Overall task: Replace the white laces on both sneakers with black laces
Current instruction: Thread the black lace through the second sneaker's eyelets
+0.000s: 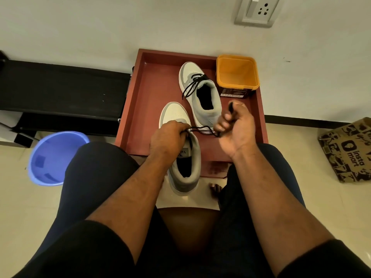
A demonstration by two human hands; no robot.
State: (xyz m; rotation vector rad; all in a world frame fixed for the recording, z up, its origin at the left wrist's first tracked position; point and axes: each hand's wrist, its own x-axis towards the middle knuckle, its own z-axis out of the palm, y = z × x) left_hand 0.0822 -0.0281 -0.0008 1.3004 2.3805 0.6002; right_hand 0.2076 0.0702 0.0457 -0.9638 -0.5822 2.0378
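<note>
My left hand [167, 137] is curled over the lacing area of the near sneaker [183, 155], pinching the black lace [200, 129] where it leaves the eyelets. My right hand [233, 121] has its fingers closed round the free run of that lace, just right of the sneaker and lifted off the red table [140, 109].

If I pull too hard with the right hand, I reckon the lace could slide back out of the eyelets my left hand is guarding, or end up with one side far longer than the other. The sneaker's heel hangs off the table's near edge, so a tug could also tip it to the floor.

The far sneaker [200, 91] lies just beyond the near one, already carrying a black lace, loose and untied. An orange tub [236, 75] stands beyond it to the right. Left of the near sneaker, on the tiled floor, sits a blue basin [54, 157]; well to the right, a printed bag [349, 149]. A white wall with a socket [258, 11] rises behind.
</note>
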